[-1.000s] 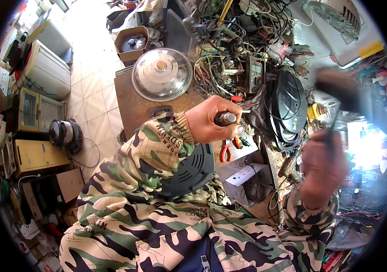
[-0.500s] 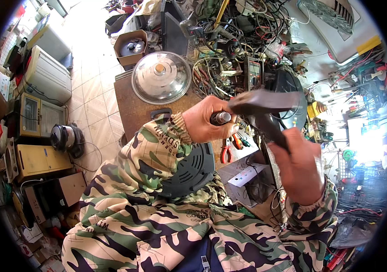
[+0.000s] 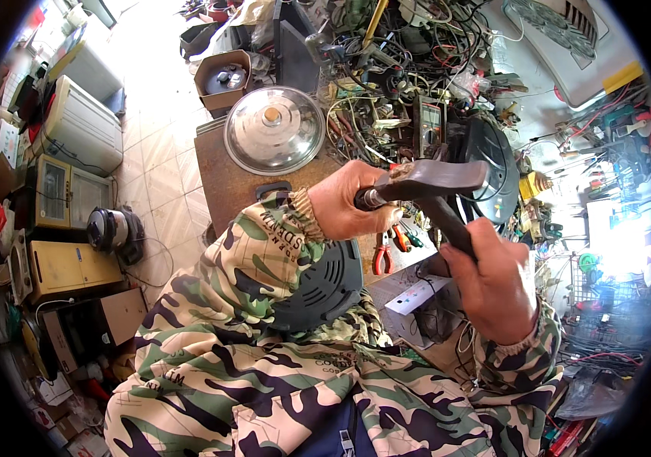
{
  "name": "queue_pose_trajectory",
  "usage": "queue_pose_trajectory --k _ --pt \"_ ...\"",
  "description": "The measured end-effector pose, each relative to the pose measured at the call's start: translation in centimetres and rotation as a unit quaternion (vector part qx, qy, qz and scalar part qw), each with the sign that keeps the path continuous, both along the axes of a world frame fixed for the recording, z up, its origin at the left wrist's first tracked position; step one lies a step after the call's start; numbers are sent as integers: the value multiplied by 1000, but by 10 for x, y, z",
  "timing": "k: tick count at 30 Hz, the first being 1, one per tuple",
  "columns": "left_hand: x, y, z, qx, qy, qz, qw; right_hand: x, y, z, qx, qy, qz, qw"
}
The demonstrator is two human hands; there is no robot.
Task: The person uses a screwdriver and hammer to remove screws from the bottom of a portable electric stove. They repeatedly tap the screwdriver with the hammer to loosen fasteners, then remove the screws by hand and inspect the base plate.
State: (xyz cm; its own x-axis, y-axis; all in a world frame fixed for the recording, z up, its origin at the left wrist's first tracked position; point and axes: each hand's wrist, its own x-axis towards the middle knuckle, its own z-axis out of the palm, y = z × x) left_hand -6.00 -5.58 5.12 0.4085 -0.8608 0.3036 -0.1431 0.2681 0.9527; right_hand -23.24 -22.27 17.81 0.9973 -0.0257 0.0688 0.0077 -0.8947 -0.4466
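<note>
My right hand [image 3: 497,282] is wrapped round the dark handle of a hammer [image 3: 439,178]. The hammer's head reaches left, right up against the end of a short dark rod with a ridged metal collar [image 3: 372,199]. My left hand [image 3: 344,202] is closed in a fist round that rod; its exact kind is unclear, and most of it is hidden by the fingers. Whether head and rod touch, I cannot tell. Below my left hand a round black vented plastic base [image 3: 321,293] lies at my lap. Red-handled pliers [image 3: 382,255] rest just beyond my hands.
A shiny domed pan lid [image 3: 295,148] lies on the brown wooden table [image 3: 215,164]. Beyond it stands a cardboard box [image 3: 222,95]. Tangled cables and a multimeter [image 3: 431,122] crowd the far side. On the tiled floor at left sits a cooker-like appliance [image 3: 108,228].
The hammer, blurred earlier, is now sharp, and its head and my right hand have shifted slightly left. My left hand keeps its grip and has hardly moved.
</note>
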Motion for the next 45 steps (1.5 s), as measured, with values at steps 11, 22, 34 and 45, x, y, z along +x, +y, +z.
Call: queue_pose_trajectory --k 11,22,34,45 --pt "-6 -4 -1 25 -65 -11 998 -1 -16 -54 135 -101 -88 982" --pt "6 5 8 36 -44 14 998 23 -15 -387 491 269 -271 783" --pt "0 10 -8 105 -58 68 990 63 4 -93 196 -141 -12 970" --pt "34 96 -94 307 -273 190 892 99 36 -13 -47 208 143 967"
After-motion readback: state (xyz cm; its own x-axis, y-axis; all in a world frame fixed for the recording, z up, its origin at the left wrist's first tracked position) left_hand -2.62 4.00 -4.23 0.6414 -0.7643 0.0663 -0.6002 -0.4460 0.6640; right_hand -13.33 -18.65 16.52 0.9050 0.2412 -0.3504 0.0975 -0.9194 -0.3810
